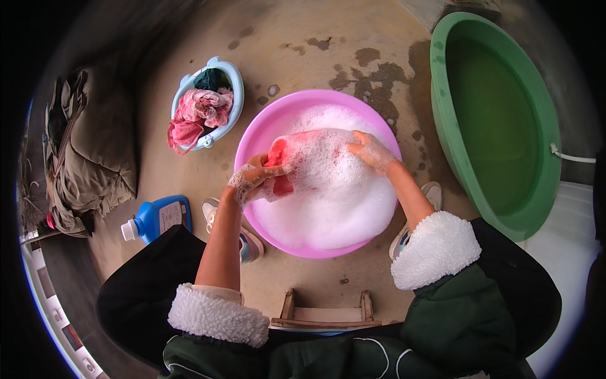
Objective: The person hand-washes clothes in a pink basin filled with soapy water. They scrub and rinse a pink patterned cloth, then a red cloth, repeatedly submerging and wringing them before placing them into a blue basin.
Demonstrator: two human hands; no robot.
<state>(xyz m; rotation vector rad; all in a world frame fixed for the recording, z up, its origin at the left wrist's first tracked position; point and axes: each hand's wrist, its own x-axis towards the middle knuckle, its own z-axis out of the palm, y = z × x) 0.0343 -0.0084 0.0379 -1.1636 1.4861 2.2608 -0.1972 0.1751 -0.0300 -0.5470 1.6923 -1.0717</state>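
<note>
My left hand (258, 176) grips one end of a wet red cloth (280, 154), the thumb lying across it. Thick suds coat most of the cloth, so its shape is hard to make out. At its far right end, my right hand (371, 150) bends its fingers over the foamy fabric; the fingertips are partly hidden by foam. Both hands are over a round pink plastic basin (318, 97) filled with white foam (326, 220), which hides whatever lies beneath. Suds cling to my left wrist and the back of my right hand.
A light-blue basin (238, 94) holds pink and dark-green clothes (203, 104). Near my left knee is a blue detergent bottle (158, 218) with a white cap. A large green tub (442, 90) of water stands right, with a white hose (575, 157). Wet patches (374, 78) mark the floor.
</note>
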